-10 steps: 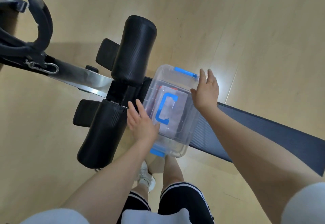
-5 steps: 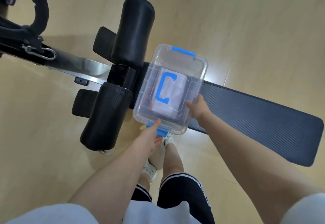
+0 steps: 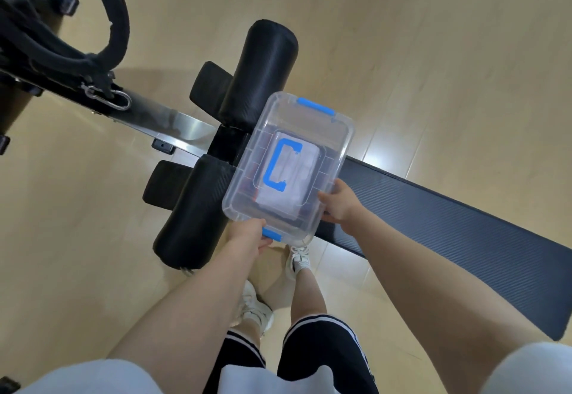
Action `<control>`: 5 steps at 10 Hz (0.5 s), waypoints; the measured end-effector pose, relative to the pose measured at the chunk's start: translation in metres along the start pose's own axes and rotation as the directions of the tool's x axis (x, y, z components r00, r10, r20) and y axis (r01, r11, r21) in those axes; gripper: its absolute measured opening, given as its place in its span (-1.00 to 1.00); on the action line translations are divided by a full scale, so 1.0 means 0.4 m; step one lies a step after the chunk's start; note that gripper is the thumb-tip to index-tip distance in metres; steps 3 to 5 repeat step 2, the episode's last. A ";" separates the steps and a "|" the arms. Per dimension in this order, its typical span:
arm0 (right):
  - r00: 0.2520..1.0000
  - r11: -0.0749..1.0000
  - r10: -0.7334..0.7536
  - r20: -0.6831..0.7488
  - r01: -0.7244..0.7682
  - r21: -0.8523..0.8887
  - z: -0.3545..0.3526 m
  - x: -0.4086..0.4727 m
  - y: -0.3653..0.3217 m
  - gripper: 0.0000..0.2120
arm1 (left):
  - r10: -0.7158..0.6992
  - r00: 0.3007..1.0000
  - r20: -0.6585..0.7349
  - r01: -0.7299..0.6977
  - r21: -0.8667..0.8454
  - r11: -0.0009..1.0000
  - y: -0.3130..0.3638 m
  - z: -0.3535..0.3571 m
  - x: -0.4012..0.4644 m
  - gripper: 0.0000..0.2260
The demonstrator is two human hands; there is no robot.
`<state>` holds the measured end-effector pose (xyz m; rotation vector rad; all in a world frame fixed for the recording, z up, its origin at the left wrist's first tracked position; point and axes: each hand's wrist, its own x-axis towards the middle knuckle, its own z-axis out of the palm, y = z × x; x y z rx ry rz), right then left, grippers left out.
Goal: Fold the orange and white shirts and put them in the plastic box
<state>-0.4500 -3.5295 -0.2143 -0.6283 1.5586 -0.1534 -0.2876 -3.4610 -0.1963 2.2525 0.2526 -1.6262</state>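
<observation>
Between both grips, clear plastic box [image 3: 288, 164], lid closed, blue handle [image 3: 280, 166] on top, is sitting over the padded desk [image 3: 464, 232]. Left grip [image 3: 249, 235] is pinching the near blue latch [image 3: 272, 234]; right grip [image 3: 339, 201] is clasping the box's side. Folded white fabric [image 3: 278, 204] is showing inside.

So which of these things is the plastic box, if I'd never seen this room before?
Find the long black padded bench slanting across the pale wood floor. Where it meets the two fat black foam rollers, a clear plastic box sits with the left hand and right hand gripping its near edge. It is the only see-through thing, with blue latches and a blue lid handle.
</observation>
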 end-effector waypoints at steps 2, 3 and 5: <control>0.988 0.962 -0.118 -0.102 0.089 -0.259 0.015 -0.039 -0.004 -0.56 | 0.119 0.993 0.016 -0.120 0.225 0.967 0.012 -0.047 -0.044 -0.90; 0.988 0.962 -0.118 -0.102 0.089 -0.259 0.015 -0.039 -0.004 -0.56 | 0.119 0.993 0.016 -0.120 0.225 0.967 0.012 -0.047 -0.044 -0.90; 0.988 0.962 -0.118 -0.102 0.089 -0.259 0.015 -0.039 -0.004 -0.56 | 0.119 0.993 0.016 -0.120 0.225 0.967 0.012 -0.047 -0.044 -0.90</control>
